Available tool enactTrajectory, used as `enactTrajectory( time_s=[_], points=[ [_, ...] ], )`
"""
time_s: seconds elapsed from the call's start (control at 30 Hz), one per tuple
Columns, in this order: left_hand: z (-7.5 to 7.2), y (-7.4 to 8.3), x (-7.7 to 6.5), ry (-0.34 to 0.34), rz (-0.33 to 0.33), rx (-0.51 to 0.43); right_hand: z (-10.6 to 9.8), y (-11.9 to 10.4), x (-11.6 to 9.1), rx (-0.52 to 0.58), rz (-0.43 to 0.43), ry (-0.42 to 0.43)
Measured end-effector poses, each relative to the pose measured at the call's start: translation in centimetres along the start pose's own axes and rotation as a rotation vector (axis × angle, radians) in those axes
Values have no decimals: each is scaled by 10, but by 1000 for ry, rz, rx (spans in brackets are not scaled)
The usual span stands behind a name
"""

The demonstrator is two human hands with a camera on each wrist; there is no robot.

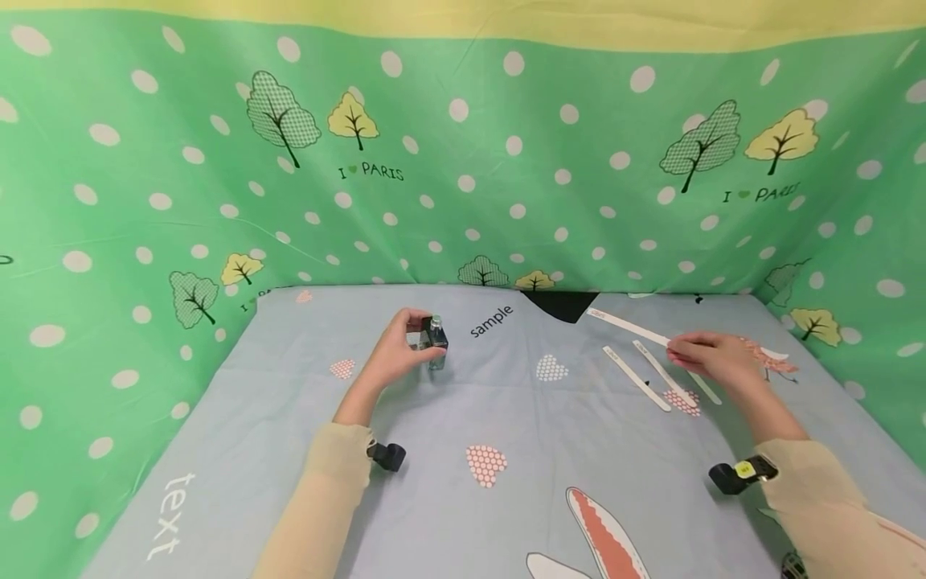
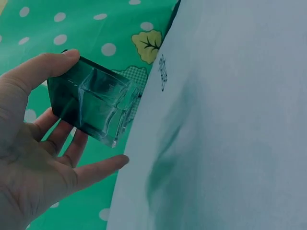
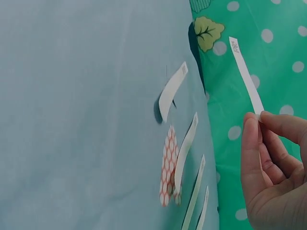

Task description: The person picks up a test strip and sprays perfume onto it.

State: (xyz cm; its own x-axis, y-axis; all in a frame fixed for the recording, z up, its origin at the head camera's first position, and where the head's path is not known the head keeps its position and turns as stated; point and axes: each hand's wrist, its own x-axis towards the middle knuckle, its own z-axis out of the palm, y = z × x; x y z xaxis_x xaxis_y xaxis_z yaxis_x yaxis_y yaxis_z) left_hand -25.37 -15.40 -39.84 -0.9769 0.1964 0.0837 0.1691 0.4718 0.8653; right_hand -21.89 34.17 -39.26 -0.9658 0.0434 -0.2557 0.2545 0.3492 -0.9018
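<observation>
In the head view, my left hand (image 1: 408, 351) grips a small square glass perfume bottle (image 1: 437, 359) with a silvery nozzle on top. The left wrist view shows its dark end and clear glass end (image 2: 108, 105), with the thumb on the dark end. Over on the right, my right hand (image 3: 276, 167) pinches one end of a white paper test strip (image 3: 247, 76), between thumb and fingers. Small lettering marks the strip's free end, which points towards the bottle's side in the head view. Below that hand, several more white paper strips (image 1: 637, 379) lie on the cloth.
A grey-blue printed cloth (image 1: 405, 515) covers the table, with hearts and lettering on it. Green dotted fabric (image 1: 463, 153) hangs behind and along the sides. Each wrist wears a black camera (image 1: 388, 456).
</observation>
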Motion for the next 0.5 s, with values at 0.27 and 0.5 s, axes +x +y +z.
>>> enactTrajectory(
  time_s=[0.27,0.5],
  points=[
    [0,5,-2,22,4,-7,12,-6,2,51,-23,-29],
    [1,13,-2,16,40,-11,19,-13,2,22,-43,-28]
  ],
)
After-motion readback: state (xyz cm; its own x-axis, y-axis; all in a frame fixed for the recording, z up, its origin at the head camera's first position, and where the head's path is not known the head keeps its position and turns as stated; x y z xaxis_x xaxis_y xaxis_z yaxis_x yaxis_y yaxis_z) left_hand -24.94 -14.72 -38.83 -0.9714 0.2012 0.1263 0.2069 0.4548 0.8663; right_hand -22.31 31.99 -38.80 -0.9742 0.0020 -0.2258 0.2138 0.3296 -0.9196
